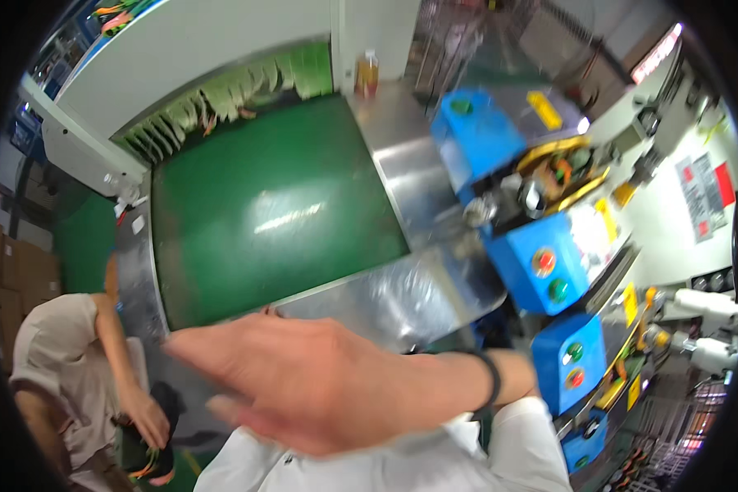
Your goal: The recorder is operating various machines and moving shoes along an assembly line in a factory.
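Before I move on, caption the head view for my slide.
A blurred right hand stretches leftward across the foreground, below a green belt, blue button boxes at right.

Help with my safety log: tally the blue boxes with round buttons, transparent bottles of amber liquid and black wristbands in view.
Blue boxes with round buttons: 4
Transparent bottle of amber liquid: 1
Black wristband, by the right hand: 1
Total: 6
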Motion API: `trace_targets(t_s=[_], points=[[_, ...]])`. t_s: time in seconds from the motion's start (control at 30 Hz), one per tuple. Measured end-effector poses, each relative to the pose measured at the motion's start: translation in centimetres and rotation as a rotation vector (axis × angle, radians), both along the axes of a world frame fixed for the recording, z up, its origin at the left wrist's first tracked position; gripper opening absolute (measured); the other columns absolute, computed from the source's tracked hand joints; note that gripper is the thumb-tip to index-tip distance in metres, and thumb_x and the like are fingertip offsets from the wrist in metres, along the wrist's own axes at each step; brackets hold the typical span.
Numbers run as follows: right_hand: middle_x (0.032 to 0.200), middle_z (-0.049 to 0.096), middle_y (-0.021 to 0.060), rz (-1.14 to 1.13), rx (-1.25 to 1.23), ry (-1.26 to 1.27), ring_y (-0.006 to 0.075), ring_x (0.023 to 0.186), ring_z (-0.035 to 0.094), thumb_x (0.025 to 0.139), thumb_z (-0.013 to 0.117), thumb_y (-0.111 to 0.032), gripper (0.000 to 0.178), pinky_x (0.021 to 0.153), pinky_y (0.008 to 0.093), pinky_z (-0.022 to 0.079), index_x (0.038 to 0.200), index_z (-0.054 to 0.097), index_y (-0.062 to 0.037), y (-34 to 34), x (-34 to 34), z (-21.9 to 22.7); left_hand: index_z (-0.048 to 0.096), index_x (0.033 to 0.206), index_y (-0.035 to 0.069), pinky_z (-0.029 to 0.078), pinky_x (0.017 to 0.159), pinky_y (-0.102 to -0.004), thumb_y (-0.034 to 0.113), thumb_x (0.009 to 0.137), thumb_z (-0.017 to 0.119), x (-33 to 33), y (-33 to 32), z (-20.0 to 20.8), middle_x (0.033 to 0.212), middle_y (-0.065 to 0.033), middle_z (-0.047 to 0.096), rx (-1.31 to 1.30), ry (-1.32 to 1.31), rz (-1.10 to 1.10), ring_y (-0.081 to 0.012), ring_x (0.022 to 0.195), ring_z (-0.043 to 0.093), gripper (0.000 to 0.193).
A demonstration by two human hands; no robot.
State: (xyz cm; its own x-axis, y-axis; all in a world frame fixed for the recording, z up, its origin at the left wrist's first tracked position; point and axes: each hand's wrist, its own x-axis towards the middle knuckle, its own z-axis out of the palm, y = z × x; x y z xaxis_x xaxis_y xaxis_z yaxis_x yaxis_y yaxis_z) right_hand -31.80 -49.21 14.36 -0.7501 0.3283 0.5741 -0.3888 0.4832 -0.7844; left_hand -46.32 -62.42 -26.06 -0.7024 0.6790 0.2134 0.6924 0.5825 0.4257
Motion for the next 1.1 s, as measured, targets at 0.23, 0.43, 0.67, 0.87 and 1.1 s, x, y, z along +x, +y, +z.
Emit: trace_targets(t_s=[0.23, 0.43, 0.67, 0.87, 1.1], points=[[0.108, 0.058, 0.0181, -0.330, 0.265, 0.164, 0.0252, 0.096, 0.060, 0.080, 0.062, -0.009, 0.041, 0.078, 0.0386, 0.050, 0.119, 0.054, 0.0031, -3.9, 7.9, 5.7, 0.051, 0.119, 0.002, 0.032, 0.101, -0.0539, 0.017, 0.077, 0.063, 4.6, 0.0, 0.9, 0.134, -0.0232, 0.042, -0.004, -0.134, -0.213, -0.0421, 0.124, 0.039, 0.046], [0.100, 0.065, 0.0123, -0.650, 0.378, 0.387, 0.0229, 0.085, 0.064, 0.079, 0.061, -0.017, 0.031, 0.072, 0.0351, 0.053, 0.107, 0.066, -0.0045, -2.7, 15.3, 4.9, 0.052, 0.122, 0.004, 0.033, 0.104, -0.0534, 0.022, 0.076, 0.066, 8.3, 0.3, 1.3, 0.138, -0.0286, 0.037, -0.182, -0.218, -0.357, -0.0451, 0.126, 0.038, 0.051], [0.085, 0.067, 0.0103, -1.017, -0.543, -0.072, 0.0116, 0.068, 0.060, 0.091, 0.055, -0.005, 0.013, 0.062, 0.0241, 0.048, 0.098, 0.062, 0.0028, -3.4, 26.5, -2.4, 0.053, 0.118, -0.003, 0.043, 0.096, -0.0448, 0.016, 0.077, 0.067, 9.8, 2.7, 2.7, 0.125, -0.0240, 0.052, -0.022, -0.358, -0.357, -0.0382, 0.118, 0.051, 0.047], [0.082, 0.069, 0.0123, -1.045, -0.436, -0.312, 0.0201, 0.075, 0.070, 0.082, 0.063, 0.003, 0.015, 0.068, 0.0286, 0.054, 0.096, 0.067, -0.0005, -7.7, 34.1, -8.7, 0.040, 0.131, -0.001, 0.045, 0.094, -0.0380, 0.002, 0.082, 0.062, 17.1, 13.5, 14.2, 0.128, -0.0177, 0.053, 0.479, -0.455, -0.342, -0.0294, 0.117, 0.055, 0.054], [0.096, 0.067, 0.0172, -1.030, -0.383, -0.431, 0.0346, 0.089, 0.066, 0.086, 0.062, -0.005, 0.014, 0.075, 0.0370, 0.052, 0.100, 0.065, -0.0019, -7.1, 37.4, -7.3, 0.027, 0.141, -0.004, 0.039, 0.105, -0.0399, 0.000, 0.074, 0.063, 27.8, 34.6, 26.5, 0.136, -0.0229, 0.045, 0.636, -0.482, -1.031, -0.0318, 0.128, 0.046, 0.076]])
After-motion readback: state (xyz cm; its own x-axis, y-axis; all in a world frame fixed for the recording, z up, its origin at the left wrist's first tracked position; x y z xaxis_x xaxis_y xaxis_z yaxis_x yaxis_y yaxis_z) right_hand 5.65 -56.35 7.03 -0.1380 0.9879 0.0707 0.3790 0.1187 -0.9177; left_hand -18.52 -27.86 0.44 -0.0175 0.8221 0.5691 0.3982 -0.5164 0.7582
